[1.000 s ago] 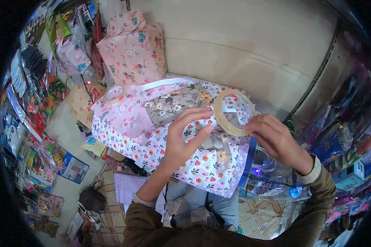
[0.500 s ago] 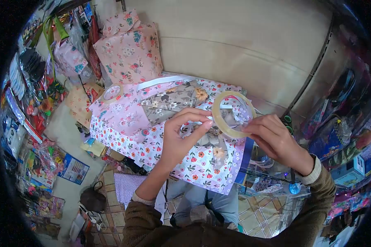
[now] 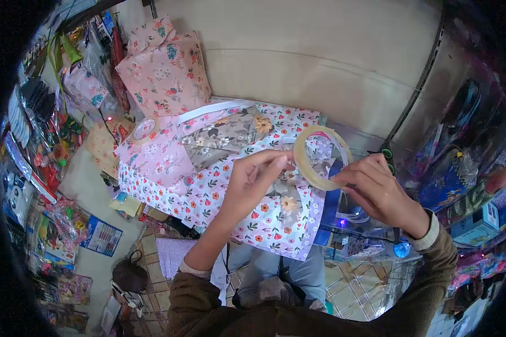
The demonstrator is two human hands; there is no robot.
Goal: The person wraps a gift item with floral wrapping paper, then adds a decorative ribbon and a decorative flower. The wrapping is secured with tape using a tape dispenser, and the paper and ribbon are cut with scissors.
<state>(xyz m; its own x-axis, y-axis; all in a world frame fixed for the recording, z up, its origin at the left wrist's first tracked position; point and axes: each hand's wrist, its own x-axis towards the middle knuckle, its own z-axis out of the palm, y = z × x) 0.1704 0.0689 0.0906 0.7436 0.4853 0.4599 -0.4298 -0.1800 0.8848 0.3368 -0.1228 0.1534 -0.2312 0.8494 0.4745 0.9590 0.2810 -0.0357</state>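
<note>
A wide roll of clear tape (image 3: 305,169) is held up over the wrapping paper, its ring facing me. My right hand (image 3: 379,194) grips the roll's lower right rim between thumb and fingers. Close to the roll's left edge, my left hand (image 3: 250,180) has thumb and forefinger pinched together; whatever is between them is too small or clear to make out. Beneath both hands lie white floral wrapping paper (image 3: 208,196), a pink floral sheet (image 3: 157,160) and a grey piece with flowers (image 3: 216,137).
A second tape roll (image 3: 145,130) rests on the paper's left end. Behind it stands a pink floral wrapped package (image 3: 166,76). Green-handled scissors (image 3: 387,160) lie at the right. Packaged goods (image 3: 101,233) crowd the left side, and a blue box (image 3: 475,227) sits far right.
The view has shifted slightly, so the paper and package appear further left. The right hand still holds the roll, and the left hand stays pinched close beside it.
</note>
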